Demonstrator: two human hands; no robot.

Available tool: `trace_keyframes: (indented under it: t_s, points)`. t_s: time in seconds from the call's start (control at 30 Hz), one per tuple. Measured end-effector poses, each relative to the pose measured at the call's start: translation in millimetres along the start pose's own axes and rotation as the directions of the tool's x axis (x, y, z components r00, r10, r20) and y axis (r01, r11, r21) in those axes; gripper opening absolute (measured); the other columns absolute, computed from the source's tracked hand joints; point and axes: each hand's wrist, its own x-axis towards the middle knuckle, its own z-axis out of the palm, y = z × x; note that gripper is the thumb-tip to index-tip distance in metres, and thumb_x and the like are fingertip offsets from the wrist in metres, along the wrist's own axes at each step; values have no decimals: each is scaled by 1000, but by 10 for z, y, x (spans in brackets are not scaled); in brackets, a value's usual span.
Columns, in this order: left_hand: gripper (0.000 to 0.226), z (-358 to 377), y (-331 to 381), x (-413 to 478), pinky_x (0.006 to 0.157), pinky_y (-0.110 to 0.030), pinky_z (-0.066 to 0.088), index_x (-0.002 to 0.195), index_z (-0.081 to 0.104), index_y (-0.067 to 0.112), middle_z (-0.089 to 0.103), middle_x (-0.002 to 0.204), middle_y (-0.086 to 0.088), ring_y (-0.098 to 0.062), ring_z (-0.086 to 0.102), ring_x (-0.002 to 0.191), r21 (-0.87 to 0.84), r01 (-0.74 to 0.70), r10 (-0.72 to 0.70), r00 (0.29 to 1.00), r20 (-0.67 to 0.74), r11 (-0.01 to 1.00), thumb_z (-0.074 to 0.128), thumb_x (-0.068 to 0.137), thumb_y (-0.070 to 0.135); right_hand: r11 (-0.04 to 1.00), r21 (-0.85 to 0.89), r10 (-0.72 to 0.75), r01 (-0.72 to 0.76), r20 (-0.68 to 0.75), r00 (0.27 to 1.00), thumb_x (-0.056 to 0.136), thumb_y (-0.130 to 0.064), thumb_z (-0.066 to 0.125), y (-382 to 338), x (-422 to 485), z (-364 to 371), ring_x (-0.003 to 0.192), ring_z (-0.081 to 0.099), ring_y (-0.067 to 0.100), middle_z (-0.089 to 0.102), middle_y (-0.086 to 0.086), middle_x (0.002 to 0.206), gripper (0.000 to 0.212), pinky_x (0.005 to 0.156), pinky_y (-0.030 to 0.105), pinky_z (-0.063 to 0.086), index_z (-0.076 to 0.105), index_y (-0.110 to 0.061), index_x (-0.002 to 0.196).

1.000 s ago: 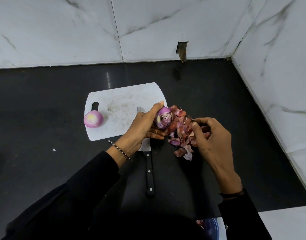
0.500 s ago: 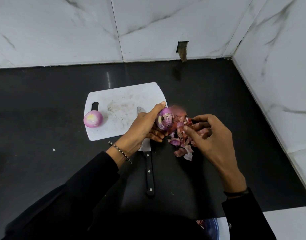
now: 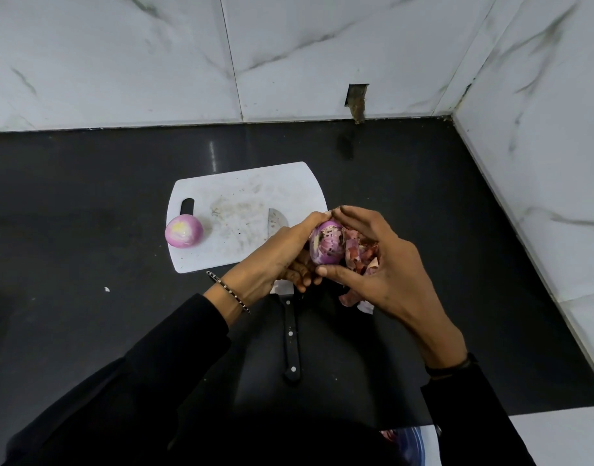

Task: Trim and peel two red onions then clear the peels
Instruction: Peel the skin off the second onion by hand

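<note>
An onion [image 3: 325, 243] is held between both hands above the bench [image 3: 87, 196], just past the right edge of the board [image 3: 248, 190]. It is gripped from the left by the left hand [image 3: 275, 253], with the thumb laid over its top and the fingers curled beneath it. The right hand [image 3: 383, 264] is cupped round it from the right: the thumb is pressed against its near lower side and the fingers are arched over its top, their tips close to the left thumb. Purple and white streaks and dark specks are seen on the onion's bared side.

A heap of peels [image 3: 359, 253] lies on the bench under and behind the right hand; it is partly hidden by the palm, and a few scraps show below the hand.

A peeled onion [image 3: 184, 230] is set at the left edge of the white board, just below the handle slot. Grey smears are seen on the board's middle.

A knife [image 3: 292, 344] is laid with its black handle on the bench, pointing toward the person, and its blade tip on the board; the middle of the blade is covered by the left hand.

A thin bracelet [image 3: 228, 290] is worn on the left wrist and a dark band [image 3: 450, 364] on the right. Black sleeves cover both arms. A white speck [image 3: 107, 289] lies on the bench to the left. Part of a blue bowl [image 3: 410, 438] is seen at the bottom edge; its contents cannot be told.
</note>
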Motion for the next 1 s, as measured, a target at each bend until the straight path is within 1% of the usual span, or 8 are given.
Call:
trace_keyframes:
  t_s: [0.23, 0.37, 0.47, 0.53, 0.6, 0.67, 0.73, 1.0]
  points:
    - [85, -47, -105, 50, 59, -29, 57, 82, 71, 7, 70, 64, -12, -20, 66, 54, -83, -29, 32, 999, 39, 996, 17, 98, 70, 994, 102, 46, -37, -91, 995, 76, -52, 80, 18, -51, 48, 117, 61, 8, 58, -10, 131, 71, 89, 37, 60, 52, -29, 137]
    - [75, -57, -108, 54, 88, -38, 60, 113, 72, 12, 76, 101, -12, -22, 74, 94, -176, -152, 162, 986, 40, 973, 24, 97, 68, 962, 253, 148, -102, -171, 974, 76, -45, 82, 18, -77, 102, 113, 61, 6, 58, -5, 127, 63, 78, 18, 58, 56, -33, 131]
    - [63, -76, -142, 81, 99, -37, 55, 124, 68, 28, 69, 125, -2, -18, 65, 118, -208, -294, 305, 952, 21, 933, 40, 87, 71, 922, 369, 209, -118, -217, 954, 76, -42, 82, -20, -87, 156, 112, 63, 7, 60, -6, 125, 59, 78, 16, 56, 58, -32, 129]
    - [62, -99, -186, 92, 98, -34, 55, 127, 66, 31, 67, 129, 3, -16, 63, 121, -195, -406, 421, 906, 44, 893, 59, 78, 69, 874, 471, 259, -117, -248, 934, 76, -35, 80, -58, -82, 166, 108, 65, 4, 63, -8, 122, 57, 76, 15, 55, 59, -25, 128]
    - [56, -105, -213, 76, 95, -29, 54, 131, 61, 27, 65, 132, 5, -16, 61, 124, -219, -475, 499, 864, 65, 852, 73, 79, 43, 804, 586, 305, -103, -256, 917, 76, -29, 78, -105, -70, 171, 103, 67, 2, 65, -6, 119, 55, 69, 16, 56, 58, -21, 127]
    - [56, -91, -200, 59, 93, -28, 55, 130, 60, 22, 66, 131, 5, -16, 62, 123, -259, -525, 555, 830, 54, 811, 76, 77, 17, 765, 638, 327, -88, -267, 907, 75, -27, 78, -123, -65, 188, 105, 68, 5, 67, -4, 117, 54, 73, 19, 57, 59, -20, 125]
    - [59, -81, -185, 82, 93, -31, 56, 130, 61, 15, 66, 131, -1, -19, 62, 123, -271, -561, 587, 809, 19, 782, 78, 74, 8, 737, 671, 341, -79, -268, 901, 73, -27, 79, -146, -62, 209, 106, 69, 9, 69, -4, 115, 53, 76, 21, 57, 60, -20, 123]
    - [54, -140, -206, 116, 93, -34, 57, 119, 72, 18, 71, 120, -10, -27, 67, 114, -478, -466, 542, 840, 24, 744, 88, 68, 29, 764, 639, 310, -91, -240, 920, 76, -27, 76, -131, -64, 141, 102, 70, 9, 72, -9, 111, 45, 75, 24, 58, 64, -16, 118]
